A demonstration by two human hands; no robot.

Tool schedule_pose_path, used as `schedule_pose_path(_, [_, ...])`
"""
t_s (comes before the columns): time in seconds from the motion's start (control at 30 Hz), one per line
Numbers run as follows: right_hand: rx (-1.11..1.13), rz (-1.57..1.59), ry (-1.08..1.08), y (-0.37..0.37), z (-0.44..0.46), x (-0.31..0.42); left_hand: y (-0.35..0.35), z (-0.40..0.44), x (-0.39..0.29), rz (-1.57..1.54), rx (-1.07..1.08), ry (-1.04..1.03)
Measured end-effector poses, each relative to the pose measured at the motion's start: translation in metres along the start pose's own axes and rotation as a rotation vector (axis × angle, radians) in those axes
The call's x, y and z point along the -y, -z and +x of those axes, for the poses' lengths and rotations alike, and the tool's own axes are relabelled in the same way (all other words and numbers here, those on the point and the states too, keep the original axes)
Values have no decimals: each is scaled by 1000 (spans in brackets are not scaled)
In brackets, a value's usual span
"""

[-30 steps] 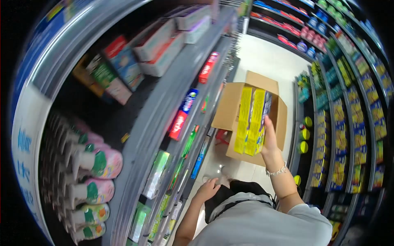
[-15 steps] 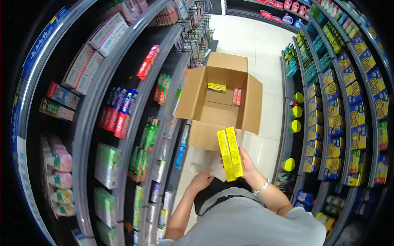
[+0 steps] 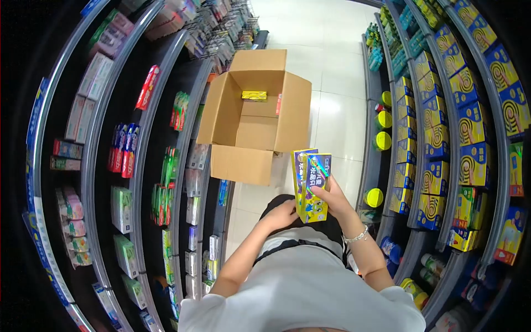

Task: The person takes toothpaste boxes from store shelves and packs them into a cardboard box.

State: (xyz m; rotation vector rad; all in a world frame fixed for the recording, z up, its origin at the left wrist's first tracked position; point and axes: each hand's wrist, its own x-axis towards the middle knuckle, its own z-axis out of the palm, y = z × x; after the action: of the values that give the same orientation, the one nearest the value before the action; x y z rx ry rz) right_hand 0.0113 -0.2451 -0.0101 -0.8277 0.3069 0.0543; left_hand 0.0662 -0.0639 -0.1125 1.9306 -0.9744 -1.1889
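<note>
With hands apart, clamps two yellow-and-blue boxes (image 3: 316,177) in the right hand (image 3: 336,198), face to face and slightly offset, just beside the near corner of an open cardboard carton (image 3: 241,164). Holds the left hand (image 3: 283,216) over black trousers (image 3: 272,205), just beside the boxes' left edge; cannot tell contact or grip there.

Judged part-way through handling: has two boxes outside the carton, in grip and not set down. Leaves inside the carton at least one yellow box (image 3: 254,96) by the far wall and one red-and-white box (image 3: 279,104) by the right wall.

Angles the right forearm up and inward from lower right, bracelet (image 3: 358,237) at the wrist, thumb across the front printed face, other fingers mostly hidden behind. Angles the left forearm up and inward from lower left, back of hand uppermost, fingers bent.
</note>
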Motion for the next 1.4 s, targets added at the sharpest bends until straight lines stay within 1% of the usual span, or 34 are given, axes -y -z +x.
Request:
schedule_pose_path(0.03, [-10, 10, 9, 6, -1, 0, 4, 8, -6, -216, -66, -13])
schedule_pose_path(0.07, [-44, -19, 63, 13, -1, -4, 12, 14, -19, -433, -131, -23])
schedule_pose_path(0.1, [-79, -50, 117, 19, 0, -5, 20, 18, -35, -428, -118, -23])
schedule_pose_path(0.17, [-97, -80, 110, 24, 2, -2, 42, 17, -87, -973, -389, -16])
schedule_pose_path(0.2, [-102, -120, 97, 27, 5, 0, 45, 22, -97, -981, -385, -15])
schedule_pose_path(0.23, [-120, -247, 110, 29, 10, 0, 48, 30, -104, -880, -405, -93])
schedule_pose_path(0.27, [-117, -261, 103, 31, 16, 3, 52, 37, -110, -779, -430, -173])
schedule_pose_path(0.3, [-107, -450, 169, 31, 23, 7, 56, 40, -117, -732, -375, -182])
schedule_pose_path(0.33, [-91, -639, 233, 29, 30, 13, 57, 51, -118, -554, -504, -198])
schedule_pose_path(0.37, [-73, -717, 173, 28, 37, 20, 59, 57, -120, -587, -507, -137])
schedule_pose_path(0.4, [-60, -737, 157, 29, 46, 24, 63, 62, -124, -624, -509, -79])
schedule_pose_path(0.53, [31, -870, 44, 31, 93, 53, 83, 96, -102, -728, -586, -117])
schedule_pose_path(0.6, [83, -981, -95, 31, 124, 72, 100, 115, -97, -849, -625, -116])
schedule_pose_path(0.67, [142, -1080, -160, 30, 151, 89, 108, 136, -82, -913, -688, -117])
schedule_pose_path(0.73, [244, -1101, -154, 37, 179, 99, 119, 157, -73, -973, -748, -116])
schedule_pose_path(0.77, [250, -1050, -217, 39, 191, 104, 125, 165, -72, -1047, -765, -107])
schedule_pose_path(0.8, [277, -1070, -248, 42, 202, 106, 129, 172, -71, -1121, -780, -95])
schedule_pose_path(0.83, [295, -1087, -194, 46, 214, 106, 131, 180, -70, -1085, -858, -86])
schedule_pose_path(0.87, [315, -1094, -137, 49, 223, 104, 137, 183, -71, -1107, -886, -70])
schedule_pose_path(0.93, [349, -1060, -162, 48, 241, 102, 152, 184, -70, -1127, -961, -66])
schedule_pose_path(0.97, [352, -991, -264, 43, 250, 104, 153, 189, -64, -1092, -1044, -47])
schedule_pose_path(1.0, [352, -923, -366, 36, 259, 106, 157, 190, -61, -1096, -1069, -36])
schedule_pose_path(1.03, [355, -1008, -422, 25, 268, 111, 165, 188, -60, -1172, -1095, 9])
schedule_pose_path(1.07, [379, -1010, -437, 19, 278, 110, 171, 188, -58, -1249, -1119, 54])
schedule_pose_path(1.13, [564, -1013, -366, 9, 301, 107, 180, 191, -43, -1291, -1172, 41])
schedule_pose_path(1.17, [603, -1002, -382, 3, 314, 108, 188, 190, -40, -1273, -1195, 76])
schedule_pose_path(1.2, [673, -1046, -341, 12, 333, 99, 194, 189, -36, -1256, -1215, 114])
schedule_pose_path(1.23, [741, -1087, -296, 21, 352, 90, 199, 191, -27, -1127, -1298, 77])
schedule_pose_path(1.27, [811, -1141, -218, 23, 372, 82, 193, 192, -26, -1139, -1319, 103])
schedule_pose_path(1.3, [875, -1192, -135, 26, 391, 74, 191, 194, -26, -1092, -1433, 224])
schedule_pose_path(1.33, [946, -1269, 23, 29, 415, 59, 192, 194, -23, -1024, -1548, 345])
schedule_pose_path(1.4, [979, -1249, -122, 39, 462, 22, 179, 190, -28, -1118, -1659, 320])
